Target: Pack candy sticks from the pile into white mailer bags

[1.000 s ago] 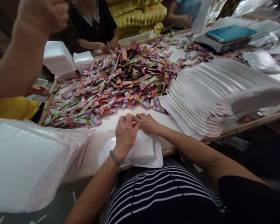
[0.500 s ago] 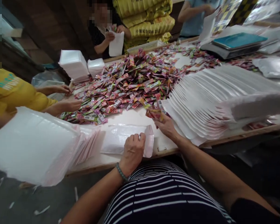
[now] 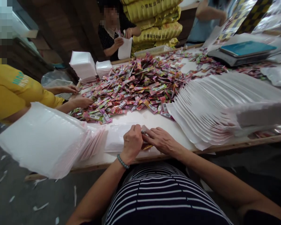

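A white padded envelope (image 3: 115,137) lies flat on the table in front of me, its mouth facing right. My left hand (image 3: 133,140) is closed on the envelope's edge near that mouth. Right beside it, my right hand (image 3: 161,140) is closed around small snack packets (image 3: 147,146) at the opening; most of them are hidden by the fingers. How far the packets are inside the envelope I cannot tell. Beyond my hands spreads a large heap of colourful snack packets (image 3: 140,84).
White envelopes lie stacked at the left (image 3: 44,137) and fanned out at the right (image 3: 213,106). A scale (image 3: 245,50) stands at the back right. Smaller white stacks (image 3: 83,67) sit at the far left. A person in yellow (image 3: 25,90) reaches into the heap; two other people work opposite.
My right hand has moved left and down from the heap's edge to the envelope's mouth, carrying the packets. My left hand stays on the envelope. The view has shifted slightly.
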